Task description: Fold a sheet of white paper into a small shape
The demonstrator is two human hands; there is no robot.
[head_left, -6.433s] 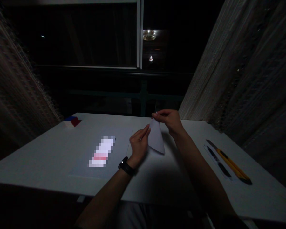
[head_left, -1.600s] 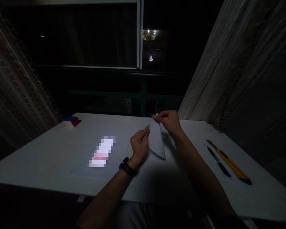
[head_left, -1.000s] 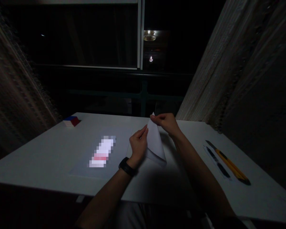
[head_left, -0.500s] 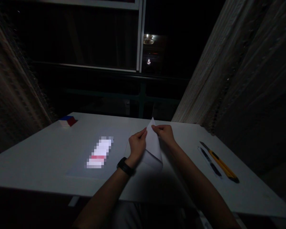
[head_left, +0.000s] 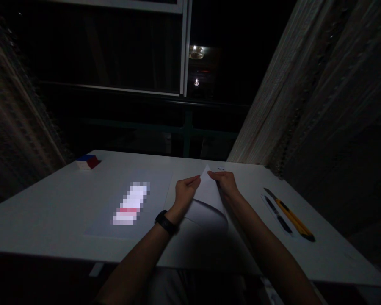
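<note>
A sheet of white paper point(head_left: 208, 192) is bent over on itself above the table, with a pointed tip at its far end and a curled lower edge toward me. My left hand point(head_left: 186, 190) pinches the left side of the paper near the tip, thumb against fingers. On the opposite side, close to the same tip, my right hand point(head_left: 226, 182) grips the paper between thumb and fingers. A dark watch point(head_left: 165, 222) is on my left wrist. The underside of the paper lies in shadow.
Left on the white table point(head_left: 51, 207), a lit phone point(head_left: 131, 203), its screen blurred, rests on a flat paper sheet point(head_left: 97, 226). A red, white and blue block point(head_left: 87, 162) sits at the far left. At right lie a yellow utility knife point(head_left: 294, 220) and a pen point(head_left: 278, 214).
Both hands have come slightly nearer with the paper, and its tip is lower. The curled lower edge has spread wider to the right. Small dark marks now show beyond my right hand.
</note>
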